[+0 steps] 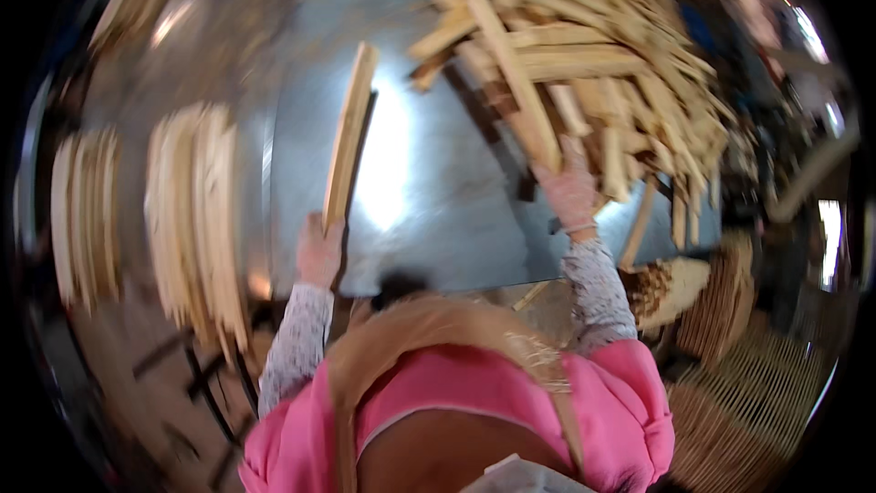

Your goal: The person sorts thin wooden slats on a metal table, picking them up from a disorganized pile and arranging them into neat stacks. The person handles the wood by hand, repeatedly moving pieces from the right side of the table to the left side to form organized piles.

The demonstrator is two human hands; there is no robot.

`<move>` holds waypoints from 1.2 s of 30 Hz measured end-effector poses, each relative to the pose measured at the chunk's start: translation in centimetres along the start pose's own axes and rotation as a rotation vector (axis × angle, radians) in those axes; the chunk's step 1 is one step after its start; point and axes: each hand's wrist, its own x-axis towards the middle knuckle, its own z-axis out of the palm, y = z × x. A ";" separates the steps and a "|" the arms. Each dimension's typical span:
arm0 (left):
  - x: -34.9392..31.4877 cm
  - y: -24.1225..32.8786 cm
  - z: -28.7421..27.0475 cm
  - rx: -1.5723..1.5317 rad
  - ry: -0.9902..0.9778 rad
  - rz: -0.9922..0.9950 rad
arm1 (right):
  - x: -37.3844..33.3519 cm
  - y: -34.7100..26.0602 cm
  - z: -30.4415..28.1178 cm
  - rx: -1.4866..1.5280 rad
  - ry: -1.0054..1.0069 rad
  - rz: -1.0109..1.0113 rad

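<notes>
My left hand (pixel 320 251) is closed round the near end of a wooden strip (pixel 350 132), which points away from me over the grey metal tabletop (pixel 438 201). At the right, my right hand (pixel 568 190) grips the near end of a second wooden strip (pixel 516 78). That strip slants away to the left, its far part over the edge of a large jumbled pile of wooden strips (pixel 584 59). Motion blurs both hands a little, and finger details are hard to make out.
Left of the tabletop stand two upright-looking rows of wooden strips, a nearer bundle (pixel 196 215) and a farther bundle (pixel 87 215). Stacked wood (pixel 671 292) lies below the table's right corner, with more slatted wood (pixel 748 402) beyond. Dark metal legs (pixel 214 383) show at lower left.
</notes>
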 end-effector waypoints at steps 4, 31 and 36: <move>-0.9 -9.3 -6.8 0.728 0.488 0.083 | -1.1 -6.2 1.9 0.007 -0.212 -0.152; 1.9 -18.6 -22.9 0.757 0.499 -0.141 | 21.0 -18.7 19.6 1.456 -0.355 0.827; 11.2 -4.8 -13.2 -0.049 0.300 0.075 | 23.1 -20.3 23.4 1.833 -0.211 0.914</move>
